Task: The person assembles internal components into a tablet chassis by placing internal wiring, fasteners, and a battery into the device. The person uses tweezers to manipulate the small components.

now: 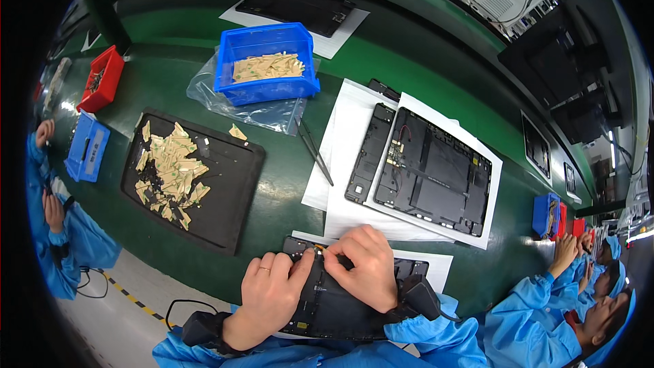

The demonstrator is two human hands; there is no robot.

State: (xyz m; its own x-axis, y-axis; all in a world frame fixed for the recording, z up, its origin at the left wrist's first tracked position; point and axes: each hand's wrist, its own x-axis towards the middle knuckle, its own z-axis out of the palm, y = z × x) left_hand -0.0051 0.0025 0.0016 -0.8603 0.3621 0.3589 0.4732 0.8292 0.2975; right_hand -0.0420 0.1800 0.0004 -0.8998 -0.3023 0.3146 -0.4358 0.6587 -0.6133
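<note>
At the near edge of the green worktop (286,184), your left hand (269,296) lies flat, steadying the black panel (340,310); your right hand (364,269) pinches something small at its top edge. Beyond, an opened panel (432,170) waits on white paper; peeled backings (167,174) fill the tray; blue bin (266,61) remains stocked. Judged mid-run.

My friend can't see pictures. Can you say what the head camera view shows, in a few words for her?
Two hands, the left hand and the right hand, press on a black tablet shell at the near edge of a green table. Behind them lie an opened tablet on white paper, a black tray of tan stickers and a blue bin.
</note>
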